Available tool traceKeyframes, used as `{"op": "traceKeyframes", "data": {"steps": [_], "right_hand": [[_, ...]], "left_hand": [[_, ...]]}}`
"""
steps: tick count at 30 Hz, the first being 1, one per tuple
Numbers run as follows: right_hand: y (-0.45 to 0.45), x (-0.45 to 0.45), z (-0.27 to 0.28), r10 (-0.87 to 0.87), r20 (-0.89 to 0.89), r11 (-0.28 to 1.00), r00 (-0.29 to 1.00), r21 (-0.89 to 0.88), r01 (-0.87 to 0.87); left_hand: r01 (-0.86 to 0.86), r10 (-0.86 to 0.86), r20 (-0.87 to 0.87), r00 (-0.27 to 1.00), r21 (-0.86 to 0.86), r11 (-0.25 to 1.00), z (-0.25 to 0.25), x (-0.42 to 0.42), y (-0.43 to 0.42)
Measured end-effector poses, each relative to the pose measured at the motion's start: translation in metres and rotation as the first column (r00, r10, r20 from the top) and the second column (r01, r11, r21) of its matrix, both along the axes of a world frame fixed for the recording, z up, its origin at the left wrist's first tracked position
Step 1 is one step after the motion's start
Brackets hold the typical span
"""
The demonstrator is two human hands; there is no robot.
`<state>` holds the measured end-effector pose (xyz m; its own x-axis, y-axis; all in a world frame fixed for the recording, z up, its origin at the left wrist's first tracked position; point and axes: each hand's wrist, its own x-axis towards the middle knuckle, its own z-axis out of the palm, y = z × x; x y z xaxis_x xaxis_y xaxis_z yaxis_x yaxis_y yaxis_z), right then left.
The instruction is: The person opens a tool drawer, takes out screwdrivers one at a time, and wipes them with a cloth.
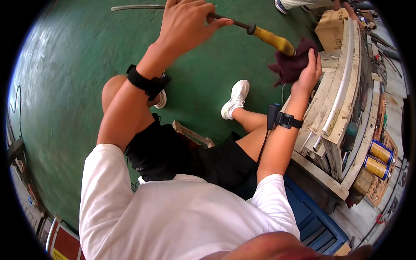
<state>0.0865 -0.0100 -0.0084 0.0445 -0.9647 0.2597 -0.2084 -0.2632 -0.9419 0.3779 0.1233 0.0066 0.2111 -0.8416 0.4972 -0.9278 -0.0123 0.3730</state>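
My left hand [186,21], at the top of the view, is closed around the dark shaft of a long screwdriver [272,40]. The tool lies slantwise, its yellow handle toward my right hand and its thin pale end out to the left. My right hand [308,71] holds a dark maroon cloth [294,63], bunched up in the palm and fingers. The butt of the yellow handle meets the cloth's edge; whether it is pressed in, I cannot tell. Both hands are raised in front of my knees, above the green floor.
On the right stands a worn pale bench [338,143] with tools along it. A cardboard box [333,29] is at its far end, and two yellow-blue cans [379,159] lie near. A blue plastic crate [310,216] is beside me. Another person's shoe [281,6] shows at the top.
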Motion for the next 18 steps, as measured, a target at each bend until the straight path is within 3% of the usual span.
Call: {"op": "traceKeyframes", "data": {"steps": [2,4,7,8,10,11,13,16,18], "right_hand": [[0.010,0.008,0.005,0.025,0.387,0.981,0.922,0.166,-0.096],[0.016,0.007,0.006,0.069,0.410,0.972,0.909,0.177,-0.153],[0.017,0.013,0.015,0.160,0.440,0.961,0.884,0.135,-0.241],[0.016,0.011,0.011,0.107,0.516,0.958,0.850,0.175,-0.227],[0.013,0.011,0.009,0.072,0.582,0.953,0.810,0.199,-0.227],[0.014,0.011,0.009,0.060,0.655,0.932,0.753,0.233,-0.277],[0.010,0.007,0.005,0.090,0.759,0.879,0.645,0.244,-0.409],[0.017,0.011,0.001,-0.016,0.792,0.868,0.611,0.314,-0.384],[0.024,0.023,-0.003,0.061,0.784,0.906,0.618,0.216,-0.364]], "left_hand": [[0.017,-0.017,0.002,1.000,-0.023,1.000,-0.005,0.004,-0.002],[0.077,-0.062,0.090,0.994,-0.176,0.981,-0.018,0.011,-0.007],[0.070,-0.071,0.000,0.997,-0.178,0.981,-0.027,0.015,-0.010],[0.058,-0.060,-0.004,0.998,-0.194,0.979,-0.029,0.015,-0.010],[0.105,-0.101,-0.135,0.986,0.028,0.994,-0.024,0.013,-0.008],[0.094,-0.091,-0.140,0.986,0.015,0.995,-0.021,0.010,-0.005],[0.180,-0.084,-0.340,0.937,0.262,0.948,-0.012,0.007,-0.005],[0.252,-0.083,-0.436,0.896,0.345,0.904,-0.014,0.000,-0.006],[0.291,-0.088,-0.486,0.870,0.360,0.886,-0.016,-0.004,-0.007]]}}
